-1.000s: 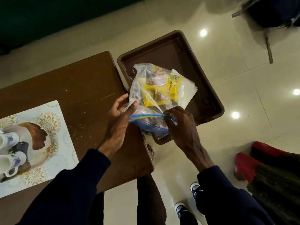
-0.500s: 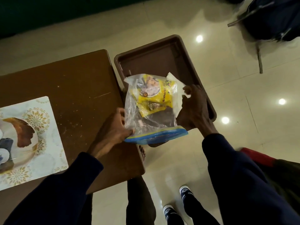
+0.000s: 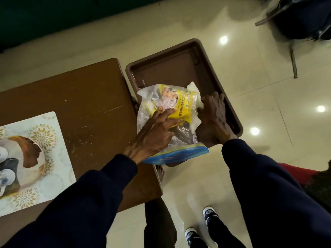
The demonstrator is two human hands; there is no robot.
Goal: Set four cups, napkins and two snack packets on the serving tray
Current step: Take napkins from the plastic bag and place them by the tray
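A clear zip bag (image 3: pixel 180 138) with a blue seal lies on the near part of the brown serving tray (image 3: pixel 172 68). Inside it I see a yellow snack packet (image 3: pixel 182 106) and white napkins (image 3: pixel 194 90). My left hand (image 3: pixel 154 133) reaches over the bag's blue mouth, fingers laid across the yellow packet; its thumb is hidden. My right hand (image 3: pixel 213 115) clasps the bag's right side by the napkins, inside the tray. Two white cups with blue patterns (image 3: pixel 6 176) stand on a plate at the far left edge.
The tray sits just off the right edge of a brown wooden table (image 3: pixel 80 97). A patterned placemat (image 3: pixel 44 133) carries the plate with the cups. Tiled floor lies all around; a dark chair (image 3: pixel 304 18) stands far right, a red object (image 3: pixel 293 170) near right.
The bag has been lowered flat onto the tray. My left hand left the seal's corner and moved forward over the bag's mouth onto the yellow packet. My right hand stays on the bag's right side.
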